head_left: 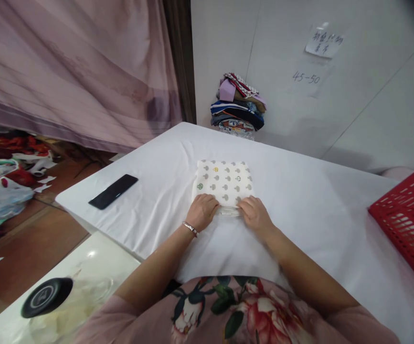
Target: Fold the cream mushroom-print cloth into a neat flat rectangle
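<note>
A folded white cloth printed with small grey tree shapes and a few yellow and green marks lies flat on the white-covered table. My left hand grips its near left corner, fingers closed on the edge. At the near right corner, my right hand pinches the same edge between thumb and fingers. Several folded layers show along the near side between the two hands. A bracelet sits on my left wrist.
A black phone lies on the table's left side. To the right stands a red plastic basket. Stacked folded clothes rise beyond the far edge by the wall. A black-lidded container is at lower left; a pink curtain hangs behind.
</note>
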`<act>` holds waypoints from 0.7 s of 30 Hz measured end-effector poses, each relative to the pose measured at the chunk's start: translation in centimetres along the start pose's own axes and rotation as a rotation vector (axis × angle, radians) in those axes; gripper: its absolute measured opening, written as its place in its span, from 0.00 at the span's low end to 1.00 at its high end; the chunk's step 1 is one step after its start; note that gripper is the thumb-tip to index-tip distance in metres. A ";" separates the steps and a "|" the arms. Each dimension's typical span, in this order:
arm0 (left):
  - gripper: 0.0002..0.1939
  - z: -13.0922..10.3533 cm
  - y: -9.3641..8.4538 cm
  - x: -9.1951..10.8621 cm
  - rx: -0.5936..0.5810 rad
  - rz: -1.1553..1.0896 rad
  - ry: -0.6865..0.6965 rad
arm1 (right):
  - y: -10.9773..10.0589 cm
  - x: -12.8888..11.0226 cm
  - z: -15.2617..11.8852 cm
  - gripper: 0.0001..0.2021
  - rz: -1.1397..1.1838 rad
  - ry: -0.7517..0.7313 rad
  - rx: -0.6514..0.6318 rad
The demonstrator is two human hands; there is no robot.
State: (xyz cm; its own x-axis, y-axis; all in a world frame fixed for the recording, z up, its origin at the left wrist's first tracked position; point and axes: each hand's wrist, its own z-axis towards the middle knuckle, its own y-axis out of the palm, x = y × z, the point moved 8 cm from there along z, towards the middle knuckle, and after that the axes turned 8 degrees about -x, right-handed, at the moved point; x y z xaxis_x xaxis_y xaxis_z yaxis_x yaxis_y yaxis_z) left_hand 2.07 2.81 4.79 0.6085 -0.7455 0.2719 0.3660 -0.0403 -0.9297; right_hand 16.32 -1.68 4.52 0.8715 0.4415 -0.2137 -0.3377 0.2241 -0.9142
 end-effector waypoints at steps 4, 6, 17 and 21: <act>0.13 -0.1 0.1 0.1 -0.011 0.012 0.019 | 0.2 0.0 -0.3 0.13 0.032 -0.032 -0.032; 0.12 -0.3 0.1 0.0 -0.012 0.001 0.034 | 0.1 0.0 -0.4 0.13 0.044 -0.038 -0.036; 0.09 -0.7 -0.1 -0.6 -0.044 -0.017 0.020 | 0.1 1.3 -1.1 0.13 0.093 -0.042 -0.055; 0.10 -0.3 0.0 -0.8 -0.074 0.003 0.017 | 0.1 1.3 -0.9 0.13 0.119 -0.052 -0.086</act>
State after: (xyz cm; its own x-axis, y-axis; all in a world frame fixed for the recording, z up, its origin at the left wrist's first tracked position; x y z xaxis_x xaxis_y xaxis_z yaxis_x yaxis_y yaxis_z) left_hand 1.39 3.19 4.50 0.5976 -0.7567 0.2652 0.3110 -0.0862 -0.9465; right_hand 17.73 -1.87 3.87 0.8069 0.5054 -0.3058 -0.4036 0.0937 -0.9101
